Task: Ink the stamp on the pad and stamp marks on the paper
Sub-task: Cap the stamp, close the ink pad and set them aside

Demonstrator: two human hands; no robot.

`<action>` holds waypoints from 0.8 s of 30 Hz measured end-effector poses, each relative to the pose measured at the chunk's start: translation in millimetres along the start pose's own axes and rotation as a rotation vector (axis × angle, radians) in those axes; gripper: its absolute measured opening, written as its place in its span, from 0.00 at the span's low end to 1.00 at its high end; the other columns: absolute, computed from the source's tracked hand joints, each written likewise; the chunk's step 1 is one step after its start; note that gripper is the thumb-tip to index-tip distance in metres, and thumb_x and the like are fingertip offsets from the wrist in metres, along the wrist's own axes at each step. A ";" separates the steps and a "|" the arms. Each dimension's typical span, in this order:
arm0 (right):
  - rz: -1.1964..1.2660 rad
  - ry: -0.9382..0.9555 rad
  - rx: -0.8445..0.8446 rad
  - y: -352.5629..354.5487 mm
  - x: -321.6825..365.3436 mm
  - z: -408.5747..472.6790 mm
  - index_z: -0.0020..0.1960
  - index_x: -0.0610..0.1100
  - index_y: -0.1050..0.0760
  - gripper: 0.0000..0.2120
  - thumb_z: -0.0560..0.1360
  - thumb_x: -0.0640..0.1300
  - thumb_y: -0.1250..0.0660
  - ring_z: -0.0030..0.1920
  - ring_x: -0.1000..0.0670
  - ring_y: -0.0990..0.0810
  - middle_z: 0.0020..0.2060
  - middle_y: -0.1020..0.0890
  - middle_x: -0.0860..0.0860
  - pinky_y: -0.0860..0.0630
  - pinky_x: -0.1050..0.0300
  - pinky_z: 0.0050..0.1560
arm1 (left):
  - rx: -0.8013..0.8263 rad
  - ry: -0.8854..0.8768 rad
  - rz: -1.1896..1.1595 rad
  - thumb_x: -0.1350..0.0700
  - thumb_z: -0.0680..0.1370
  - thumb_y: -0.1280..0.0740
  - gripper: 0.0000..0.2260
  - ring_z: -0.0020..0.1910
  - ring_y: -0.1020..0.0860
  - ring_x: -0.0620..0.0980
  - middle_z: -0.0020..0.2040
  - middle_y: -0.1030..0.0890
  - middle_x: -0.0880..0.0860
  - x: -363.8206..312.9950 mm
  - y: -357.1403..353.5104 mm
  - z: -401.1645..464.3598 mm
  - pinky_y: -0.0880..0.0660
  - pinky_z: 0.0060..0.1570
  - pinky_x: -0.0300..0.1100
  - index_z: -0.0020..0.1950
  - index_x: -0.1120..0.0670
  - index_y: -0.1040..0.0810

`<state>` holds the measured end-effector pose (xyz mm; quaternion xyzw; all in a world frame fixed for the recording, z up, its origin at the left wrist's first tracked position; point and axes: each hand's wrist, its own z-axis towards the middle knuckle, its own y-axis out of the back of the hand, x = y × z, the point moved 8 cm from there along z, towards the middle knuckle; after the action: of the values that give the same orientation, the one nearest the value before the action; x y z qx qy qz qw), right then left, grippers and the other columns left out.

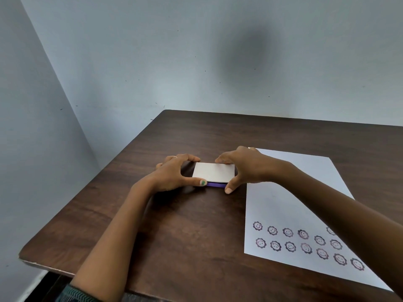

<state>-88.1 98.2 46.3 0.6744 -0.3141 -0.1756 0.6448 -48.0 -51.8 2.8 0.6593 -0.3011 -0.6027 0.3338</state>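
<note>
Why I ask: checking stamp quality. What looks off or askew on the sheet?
On the paper, the stamp marks sit in uneven rows that drift down to the right, several faces are rotated and some are fainter. Nothing is spilled.

Head view, down over table (196, 236)

Dark wood table (196, 236); pale grey walls (152, 51) behind.
</note>
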 end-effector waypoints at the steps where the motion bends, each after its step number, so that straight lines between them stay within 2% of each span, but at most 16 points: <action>1: -0.004 0.003 0.010 -0.3 0.1 -0.5 0.68 0.49 0.35 0.37 0.64 0.55 0.25 0.64 0.46 0.32 0.65 0.26 0.49 0.35 0.50 0.60 | 0.004 -0.001 -0.001 0.37 0.65 0.27 0.31 0.73 0.44 0.50 0.70 0.32 0.46 -0.4 -0.2 0.0 0.44 0.70 0.51 0.66 0.37 0.32; 6: 0.018 -0.006 0.042 -3.6 -4.8 -2.4 0.67 0.46 0.33 0.32 0.67 0.52 0.27 0.62 0.47 0.28 0.65 0.26 0.47 0.30 0.55 0.56 | 0.016 0.016 0.016 0.35 0.64 0.28 0.32 0.74 0.43 0.52 0.72 0.34 0.48 3.0 -0.4 1.3 0.44 0.73 0.57 0.66 0.35 0.32; 9: 0.038 -0.015 0.008 -4.2 -7.0 -2.8 0.67 0.46 0.32 0.32 0.66 0.51 0.26 0.61 0.47 0.27 0.64 0.25 0.47 0.30 0.55 0.56 | 0.022 0.013 0.019 0.34 0.64 0.28 0.33 0.74 0.44 0.52 0.72 0.34 0.48 3.1 -1.1 1.4 0.44 0.73 0.58 0.67 0.35 0.33; 15: -0.100 -0.041 -0.029 -5.7 -10.8 -1.8 0.66 0.49 0.32 0.33 0.65 0.58 0.28 0.61 0.45 0.33 0.61 0.27 0.44 0.39 0.53 0.52 | 0.034 0.015 0.034 0.34 0.63 0.28 0.33 0.74 0.43 0.52 0.72 0.34 0.47 2.4 -1.5 0.7 0.44 0.72 0.55 0.67 0.35 0.33; 19: -0.154 -0.006 -0.055 -5.1 -6.1 -1.4 0.66 0.48 0.31 0.31 0.67 0.57 0.29 0.61 0.45 0.36 0.63 0.28 0.47 0.38 0.50 0.55 | -0.011 -0.001 -0.004 0.35 0.64 0.27 0.37 0.74 0.43 0.51 0.72 0.34 0.47 -6.2 -3.2 -2.2 0.45 0.73 0.54 0.70 0.35 0.37; 21: -0.147 0.011 -0.079 -4.7 -5.1 -3.6 0.66 0.47 0.30 0.30 0.67 0.57 0.29 0.60 0.46 0.37 0.61 0.27 0.49 0.39 0.50 0.53 | -0.028 -0.051 -0.038 0.36 0.67 0.28 0.34 0.73 0.41 0.49 0.72 0.33 0.46 -17.2 -7.0 -3.0 0.43 0.73 0.54 0.70 0.37 0.36; 24: -0.140 0.048 -0.131 -3.5 -4.5 -9.0 0.64 0.48 0.29 0.28 0.68 0.58 0.30 0.59 0.47 0.36 0.58 0.25 0.50 0.41 0.51 0.51 | -0.009 -0.163 0.033 0.43 0.73 0.30 0.28 0.72 0.39 0.48 0.72 0.32 0.44 -36.4 -18.5 -4.4 0.43 0.72 0.53 0.71 0.41 0.34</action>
<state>-85.0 107.9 43.1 0.6552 -0.2384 -0.2241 0.6810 -47.1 -11.3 9.8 0.6014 -0.3354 -0.6502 0.3210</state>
